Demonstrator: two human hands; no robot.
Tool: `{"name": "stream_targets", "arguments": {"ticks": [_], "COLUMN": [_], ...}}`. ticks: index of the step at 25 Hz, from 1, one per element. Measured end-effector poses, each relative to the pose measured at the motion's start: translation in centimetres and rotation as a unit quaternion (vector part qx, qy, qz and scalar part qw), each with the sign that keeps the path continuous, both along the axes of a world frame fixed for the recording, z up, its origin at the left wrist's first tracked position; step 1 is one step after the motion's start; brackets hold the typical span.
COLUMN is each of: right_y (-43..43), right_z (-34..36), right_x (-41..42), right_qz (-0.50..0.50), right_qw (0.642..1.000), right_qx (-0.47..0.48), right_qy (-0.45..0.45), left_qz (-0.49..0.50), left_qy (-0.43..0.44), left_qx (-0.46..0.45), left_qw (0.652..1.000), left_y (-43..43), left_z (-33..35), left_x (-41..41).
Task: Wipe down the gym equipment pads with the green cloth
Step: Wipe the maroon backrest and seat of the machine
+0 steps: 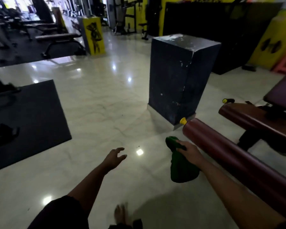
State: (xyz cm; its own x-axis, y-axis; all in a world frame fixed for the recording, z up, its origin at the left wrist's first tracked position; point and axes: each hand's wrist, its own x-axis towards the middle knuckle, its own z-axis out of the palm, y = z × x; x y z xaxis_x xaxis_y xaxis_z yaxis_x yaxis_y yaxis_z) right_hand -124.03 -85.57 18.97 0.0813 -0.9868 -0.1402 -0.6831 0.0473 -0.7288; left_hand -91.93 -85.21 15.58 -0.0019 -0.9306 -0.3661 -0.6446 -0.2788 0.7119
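My right hand (189,150) grips the green cloth (182,169), which hangs bunched below it, right beside the near end of a long maroon roller pad (229,152) with a yellow end cap (183,120). A second maroon pad (254,120) lies parallel behind it on the same machine. My left hand (114,158) is held out over the floor with fingers spread, holding nothing. A dark purple bench pad (284,91) sits at the far right edge.
A tall black block (180,76) stands on the glossy tiled floor just beyond the roller. A dark rubber mat (28,119) with equipment lies at left. Benches (59,37) and racks fill the back. My bare foot (120,214) shows below.
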Motion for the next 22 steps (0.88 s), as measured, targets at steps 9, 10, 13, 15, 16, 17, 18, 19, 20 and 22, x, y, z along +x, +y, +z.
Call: {"name": "stream_targets", "arguments": {"ticks": [9, 10, 13, 15, 16, 17, 18, 19, 20, 22], "right_y": [-23.4, -25.2, -29.7, -33.3, -35.2, -37.0, -38.9, -40.5, -41.9, -45.3], "right_z": [0.2, 0.3, 0.5, 0.3, 0.1, -0.1, -0.2, -0.1, 0.1, -0.1], "right_x": [-0.2, -0.7, -2.5, -4.4, -5.6, -6.7, -8.0, -9.1, -10.1, -12.6], "right_qz": [-0.184, -0.217, -0.276, -0.312, -0.328, -0.345, -0.359, -0.374, -0.388, -0.414], "right_qw": [0.982, 0.975, 0.959, 0.946, 0.941, 0.934, 0.928, 0.922, 0.916, 0.906], "right_qx": [0.019, 0.023, 0.005, -0.013, -0.018, -0.019, -0.02, -0.019, -0.02, -0.027], "right_qy": [-0.045, -0.049, -0.072, -0.081, -0.087, -0.092, -0.096, -0.097, -0.095, -0.083], "left_qz": [-0.143, -0.163, -0.23, -0.279, -0.301, -0.32, -0.335, -0.348, -0.365, -0.41], "left_qy": [0.004, 0.006, 0.015, 0.026, 0.032, 0.037, 0.042, 0.043, 0.043, 0.031], "left_qx": [-0.031, -0.033, -0.052, -0.076, -0.081, -0.08, -0.076, -0.065, -0.06, -0.059], "left_qw": [0.989, 0.986, 0.972, 0.957, 0.95, 0.943, 0.938, 0.934, 0.928, 0.91], "left_y": [-33.1, -36.1, -43.5, -48.9, -51.3, -53.6, -55.9, -57.7, -59.5, -63.9], "left_z": [2.9, 3.2, 3.6, 3.4, 3.4, 3.2, 3.0, 3.1, 3.0, 2.2], "left_x": [-3.2, -4.6, -9.5, -13.1, -15.0, -17.0, -19.1, -21.0, -22.8, -26.8]}}
